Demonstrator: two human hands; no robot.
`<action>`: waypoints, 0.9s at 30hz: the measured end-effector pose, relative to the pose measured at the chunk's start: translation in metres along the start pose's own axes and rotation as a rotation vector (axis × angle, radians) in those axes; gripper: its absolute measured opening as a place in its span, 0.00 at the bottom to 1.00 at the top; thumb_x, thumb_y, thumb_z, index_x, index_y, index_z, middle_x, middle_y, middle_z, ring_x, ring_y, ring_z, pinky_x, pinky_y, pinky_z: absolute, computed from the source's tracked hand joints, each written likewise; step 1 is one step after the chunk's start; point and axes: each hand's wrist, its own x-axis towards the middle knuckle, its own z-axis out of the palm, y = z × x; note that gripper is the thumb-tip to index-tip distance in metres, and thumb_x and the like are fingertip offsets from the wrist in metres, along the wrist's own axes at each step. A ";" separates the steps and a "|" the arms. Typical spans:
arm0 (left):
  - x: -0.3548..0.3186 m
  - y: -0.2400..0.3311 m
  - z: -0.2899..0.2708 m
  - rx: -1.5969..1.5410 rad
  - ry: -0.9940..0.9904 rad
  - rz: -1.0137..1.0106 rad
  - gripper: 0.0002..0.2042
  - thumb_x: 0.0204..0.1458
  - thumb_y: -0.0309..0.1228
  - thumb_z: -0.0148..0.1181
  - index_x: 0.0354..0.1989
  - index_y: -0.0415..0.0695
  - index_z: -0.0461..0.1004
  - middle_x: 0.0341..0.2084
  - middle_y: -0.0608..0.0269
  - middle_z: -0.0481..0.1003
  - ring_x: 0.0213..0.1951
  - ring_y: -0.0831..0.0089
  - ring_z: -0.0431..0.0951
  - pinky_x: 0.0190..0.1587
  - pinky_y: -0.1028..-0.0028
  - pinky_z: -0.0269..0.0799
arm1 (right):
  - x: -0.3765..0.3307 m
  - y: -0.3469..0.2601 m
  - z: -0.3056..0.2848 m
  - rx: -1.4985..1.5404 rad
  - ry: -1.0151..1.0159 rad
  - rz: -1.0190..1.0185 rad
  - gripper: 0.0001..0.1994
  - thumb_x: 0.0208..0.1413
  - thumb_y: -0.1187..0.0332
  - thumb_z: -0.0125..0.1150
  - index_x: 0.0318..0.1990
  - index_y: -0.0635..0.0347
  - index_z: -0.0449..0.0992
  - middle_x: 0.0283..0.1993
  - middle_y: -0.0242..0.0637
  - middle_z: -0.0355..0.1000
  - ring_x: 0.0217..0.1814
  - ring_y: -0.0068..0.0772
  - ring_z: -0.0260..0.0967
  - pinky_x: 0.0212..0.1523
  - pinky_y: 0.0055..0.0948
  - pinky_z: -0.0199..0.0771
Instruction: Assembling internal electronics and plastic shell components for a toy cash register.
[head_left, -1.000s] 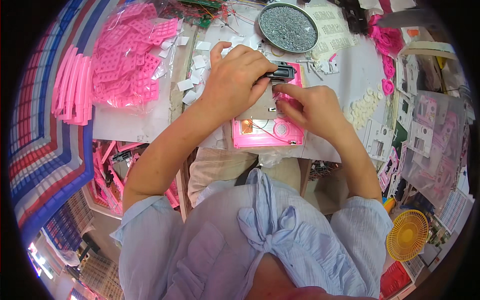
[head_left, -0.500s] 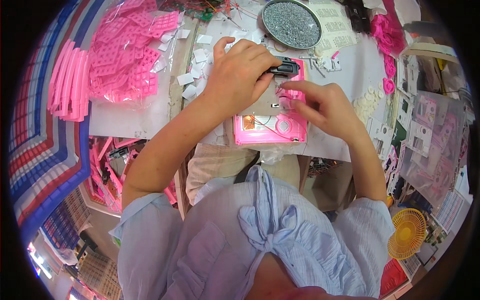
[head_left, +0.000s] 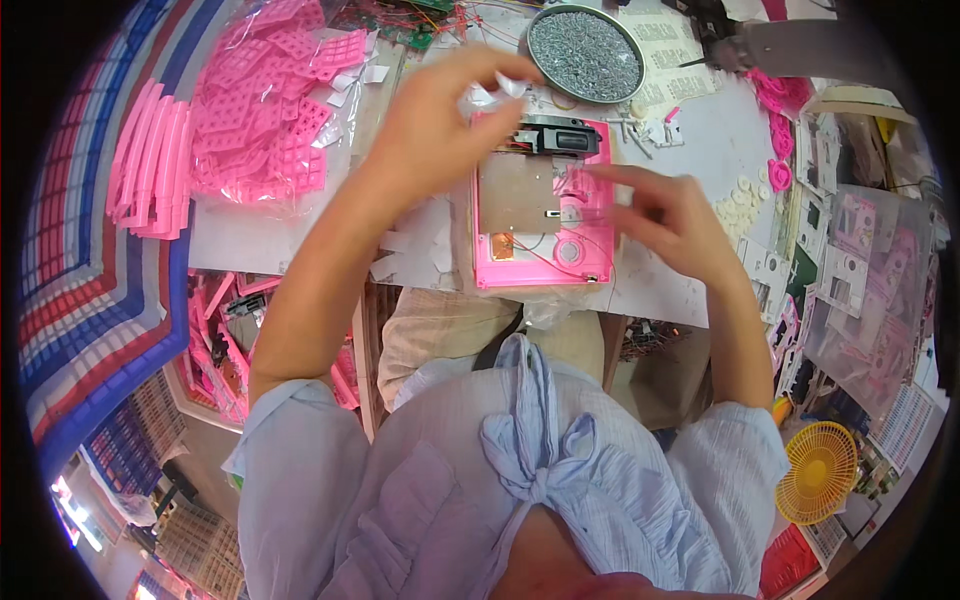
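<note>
A pink plastic casing point(head_left: 486, 275) lies open before me on the table. Inside it sit a brown flat board point(head_left: 517, 192) and thin wires point(head_left: 570, 262). Across its far end rests a black plastic mechanism point(head_left: 565, 140). My left hand point(head_left: 440, 115), blurred by motion, hovers above and left of that mechanism with thumb and forefinger apart. A whitish scrap point(head_left: 512, 86) shows between them; whether it touches the fingers is unclear. My right hand point(head_left: 665, 215) is at the casing's right edge, forefinger and thumb apart, beside pink parts within; nothing held is visible.
At far left lies a clear bag of pink keypads point(head_left: 265, 110), beside stacked pink strips point(head_left: 150, 165). A round tray of small metal screws point(head_left: 585, 55) stands beyond the casing. White discs point(head_left: 740, 200) lie to the right. A dark tool-like arm point(head_left: 800, 48) juts in at upper right.
My left hand has let go of the black mechanism and moved up and left. The mechanism stays on the casing. My right hand has drawn slightly right, away from the casing's middle.
</note>
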 end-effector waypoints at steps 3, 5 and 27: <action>0.024 0.011 -0.020 0.137 0.090 -0.042 0.12 0.53 0.36 0.66 0.41 0.42 0.82 0.36 0.59 0.80 0.37 0.57 0.79 0.42 0.67 0.74 | -0.031 0.035 0.000 0.100 0.282 0.010 0.13 0.60 0.71 0.64 0.52 0.58 0.82 0.18 0.25 0.64 0.20 0.12 0.54 0.23 0.20 0.52; 0.030 0.005 -0.010 0.297 -0.090 0.029 0.16 0.55 0.43 0.65 0.40 0.41 0.82 0.38 0.55 0.80 0.38 0.57 0.79 0.43 0.64 0.73 | -0.051 0.056 0.009 0.177 0.386 0.056 0.12 0.60 0.72 0.63 0.51 0.59 0.82 0.18 0.23 0.62 0.20 0.10 0.53 0.22 0.19 0.50; 0.011 0.047 0.006 0.323 -0.282 -0.053 0.22 0.42 0.36 0.71 0.42 0.39 0.72 0.31 0.49 0.79 0.35 0.48 0.80 0.39 0.56 0.74 | -0.015 0.018 0.003 -0.136 0.367 -0.378 0.11 0.54 0.77 0.64 0.46 0.60 0.83 0.24 0.37 0.74 0.21 0.29 0.69 0.25 0.26 0.68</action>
